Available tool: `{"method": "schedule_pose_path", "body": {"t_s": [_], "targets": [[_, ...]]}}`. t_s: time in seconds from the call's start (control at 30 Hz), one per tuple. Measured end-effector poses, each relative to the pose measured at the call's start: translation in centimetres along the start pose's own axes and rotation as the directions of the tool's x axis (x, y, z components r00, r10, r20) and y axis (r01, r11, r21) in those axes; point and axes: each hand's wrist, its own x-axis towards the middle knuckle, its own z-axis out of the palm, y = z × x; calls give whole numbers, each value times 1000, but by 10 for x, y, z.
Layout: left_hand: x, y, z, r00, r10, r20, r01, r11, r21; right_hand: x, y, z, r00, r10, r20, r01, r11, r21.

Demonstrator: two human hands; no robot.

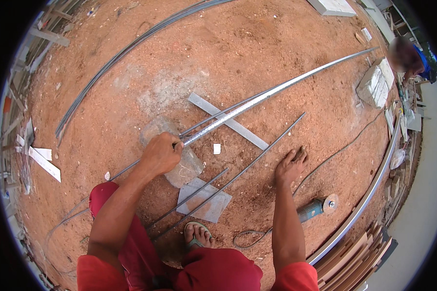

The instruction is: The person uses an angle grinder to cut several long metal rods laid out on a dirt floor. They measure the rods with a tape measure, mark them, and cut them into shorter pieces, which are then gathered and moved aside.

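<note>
My left hand (pixel 162 154) is closed, its fingers at the near end of a long silver metal tube (pixel 247 106). The tube slants away to the far right, with a thin dark rod beside it. Under that hand sits a grey stone block (pixel 185 168), partly covered by the hand. My right hand (pixel 291 167) is low over the dirt, fingers apart and slightly bent, holding nothing. Between my hands are a flat metal bar (pixel 247 132) lying crosswise under the tube, a thin steel rod (pixel 272 145) and a small white piece (pixel 217 149).
An angle grinder (pixel 318 208) with a cord lies right of my right forearm. Near my sandalled foot is a flat grey plate (pixel 213 206) under two rods. Bundled rods (pixel 131 46) curve at far left. A pale block (pixel 376 83) and another person (pixel 412 58) are at far right.
</note>
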Motion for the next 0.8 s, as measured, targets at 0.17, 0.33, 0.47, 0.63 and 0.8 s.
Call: {"method": "schedule_pose_path", "body": {"t_s": [0.17,0.33,0.47,0.63,0.8], "targets": [[-1,6,-5,998,-41,38,41,999,-7,0,1,1,1000,-23,-17,23,1000,13],[-8,-10,-4,1000,15,5,-15,1000,9,0,-2,-1,1000,-28,-5,28,1000,15],[-23,-32,-12,999,-21,27,21,1000,20,0,0,-1,1000,-22,14,21,1000,17],[-44,-54,-31,995,-26,96,26,1000,-2,0,7,4,999,-40,5,39,997,70],[-61,-80,-36,994,-33,107,38,998,-47,-1,5,4,1000,-24,13,24,999,27]]}}
